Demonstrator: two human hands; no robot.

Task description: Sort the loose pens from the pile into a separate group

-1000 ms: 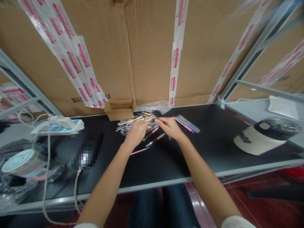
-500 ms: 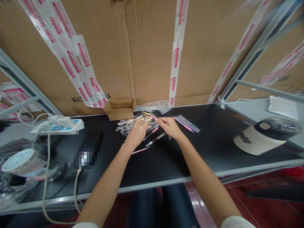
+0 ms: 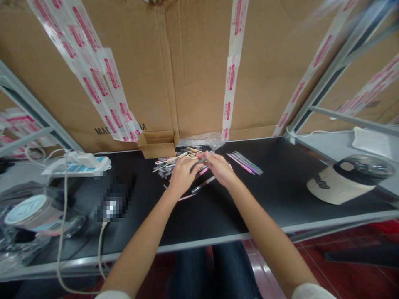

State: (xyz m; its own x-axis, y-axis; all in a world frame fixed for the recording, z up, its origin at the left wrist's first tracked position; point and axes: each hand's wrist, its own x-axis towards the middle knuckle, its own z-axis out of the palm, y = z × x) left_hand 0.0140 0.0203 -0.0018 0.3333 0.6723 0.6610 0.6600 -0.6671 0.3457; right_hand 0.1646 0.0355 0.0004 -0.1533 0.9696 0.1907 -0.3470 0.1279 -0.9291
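My left hand (image 3: 183,173) and my right hand (image 3: 220,169) are close together over a loose heap of pens (image 3: 166,164). Both have their fingers closed around a slim grey pen (image 3: 202,159), which slants up to the right between them. A clear-barrelled pen (image 3: 203,185) and a thin pink stick-like piece (image 3: 186,197) lie on the black tabletop just below my hands. To the right of my right hand, several pens (image 3: 245,162) in pink, purple and grey lie side by side in a slanted row.
Behind the heap stand a small open cardboard box (image 3: 158,150) and a crumpled clear bag (image 3: 205,139). A power strip (image 3: 77,165), a cable and a plastic tub (image 3: 29,211) are on the left. A cream and black cap-shaped item (image 3: 339,180) sits at the right.
My hands have drawn closer together. A grey pen now shows between my fingers, where before my right hand was reaching to a pink pen at the heap.
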